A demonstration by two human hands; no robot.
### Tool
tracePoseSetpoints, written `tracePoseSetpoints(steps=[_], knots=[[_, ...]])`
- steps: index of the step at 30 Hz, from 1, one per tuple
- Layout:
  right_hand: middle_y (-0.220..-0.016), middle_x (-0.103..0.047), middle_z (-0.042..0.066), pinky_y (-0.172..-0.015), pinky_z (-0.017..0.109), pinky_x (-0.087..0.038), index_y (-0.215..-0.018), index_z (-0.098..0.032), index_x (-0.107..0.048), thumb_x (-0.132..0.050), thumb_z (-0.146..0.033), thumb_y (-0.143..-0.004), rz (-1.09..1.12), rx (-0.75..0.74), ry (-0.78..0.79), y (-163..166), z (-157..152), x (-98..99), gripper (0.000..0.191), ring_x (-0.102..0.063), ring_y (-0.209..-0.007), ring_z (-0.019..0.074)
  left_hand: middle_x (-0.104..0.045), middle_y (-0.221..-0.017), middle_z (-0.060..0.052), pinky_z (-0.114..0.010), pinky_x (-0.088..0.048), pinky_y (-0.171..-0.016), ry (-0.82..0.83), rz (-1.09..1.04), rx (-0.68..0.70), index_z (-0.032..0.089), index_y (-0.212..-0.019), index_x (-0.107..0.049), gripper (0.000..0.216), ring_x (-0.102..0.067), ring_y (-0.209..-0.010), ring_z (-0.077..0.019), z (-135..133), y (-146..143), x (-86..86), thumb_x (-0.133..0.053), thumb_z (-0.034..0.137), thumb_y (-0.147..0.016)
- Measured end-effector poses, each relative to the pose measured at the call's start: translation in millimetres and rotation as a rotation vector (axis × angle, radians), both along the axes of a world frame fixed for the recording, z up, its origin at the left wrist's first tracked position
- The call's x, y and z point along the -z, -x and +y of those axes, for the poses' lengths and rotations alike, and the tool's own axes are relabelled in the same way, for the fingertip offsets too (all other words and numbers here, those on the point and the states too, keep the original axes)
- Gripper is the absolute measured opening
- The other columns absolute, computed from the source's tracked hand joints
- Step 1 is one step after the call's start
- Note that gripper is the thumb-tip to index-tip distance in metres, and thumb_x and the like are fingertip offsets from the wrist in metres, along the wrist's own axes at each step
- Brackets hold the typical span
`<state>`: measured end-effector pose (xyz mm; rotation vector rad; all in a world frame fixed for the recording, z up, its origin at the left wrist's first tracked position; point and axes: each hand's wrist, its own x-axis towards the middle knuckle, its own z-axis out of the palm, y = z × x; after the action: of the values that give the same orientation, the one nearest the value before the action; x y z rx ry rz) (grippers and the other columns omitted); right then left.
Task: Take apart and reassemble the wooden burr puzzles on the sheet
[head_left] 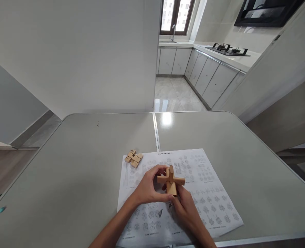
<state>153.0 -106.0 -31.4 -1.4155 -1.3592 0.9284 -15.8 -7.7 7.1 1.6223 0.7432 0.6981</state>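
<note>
A wooden burr puzzle [171, 179] of interlocked notched sticks, shaped like a cross, is held between both hands over a printed sheet. The fingers of my left hand [152, 186] curl round its left and near side, with the thumb at its lower end. My right hand [185, 203] grips it from below and the right; most of its fingertips are hidden under the wood. Farther left, several flat wooden puzzle pieces [134, 158] lie together at the sheet's upper left corner, with a number marked on one.
The printed instruction sheet [219, 206], covered in small puzzle diagrams, lies on a pale table [90, 179]. A metal seam [156, 131] runs across the tabletop. A small teal object [1, 209] is at the left edge. Behind are a wall and a kitchen with a gas stove [228, 50].
</note>
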Motion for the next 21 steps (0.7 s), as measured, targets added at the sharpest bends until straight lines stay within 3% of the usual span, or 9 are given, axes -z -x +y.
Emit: tracePoseSetpoints(steps=[8,13,18,21], knots=[[-0.096,-0.078,0.011,-0.075,0.033,-0.058,-0.109,-0.019,-0.069,-0.052,-0.047,-0.105,-0.009,0.012,0.002,0.0,-2.4,6.6,0.033,-0.074,-0.086,0.0273,-0.071,-0.12,-0.009,-0.045,-0.053,-0.099,0.007,-0.003,0.031,0.022,-0.128,-0.063,0.071,-0.066,-0.11,-0.0298,1.0,-1.8,-4.9,-0.09,0.048,-0.068],[-0.089,-0.077,0.011,-0.071,0.034,-0.058,-0.11,-0.018,-0.071,-0.052,-0.056,-0.105,-0.02,0.037,0.017,1.5,-2.4,6.8,0.043,-0.073,-0.081,0.0276,-0.072,-0.124,-0.01,-0.046,-0.052,-0.102,-0.004,0.014,0.008,0.024,-0.132,-0.063,0.075,-0.067,-0.113,-0.0313,0.1,-1.0,-3.3,-0.091,0.05,-0.068],[-0.1,-0.078,0.012,-0.073,0.033,-0.058,-0.114,-0.018,-0.071,-0.054,-0.052,-0.105,0.008,0.051,0.033,1.9,-1.2,0.6,0.04,-0.073,-0.085,0.0269,-0.069,-0.137,-0.012,-0.05,-0.051,-0.108,-0.004,0.016,-0.013,0.027,-0.144,-0.061,0.081,-0.064,-0.125,-0.0347,-1.2,0.2,-2.2,-0.089,0.053,-0.073],[-0.099,-0.078,0.011,-0.073,0.033,-0.058,-0.113,-0.018,-0.07,-0.053,-0.049,-0.105,0.015,0.044,0.046,1.5,-0.5,-1.8,0.036,-0.072,-0.084,0.0258,-0.072,-0.129,-0.01,-0.046,-0.053,-0.103,-0.005,0.013,-0.014,0.026,-0.136,-0.066,0.069,-0.067,-0.117,-0.0324,-0.9,-0.7,-3.8,-0.086,0.054,-0.076]])
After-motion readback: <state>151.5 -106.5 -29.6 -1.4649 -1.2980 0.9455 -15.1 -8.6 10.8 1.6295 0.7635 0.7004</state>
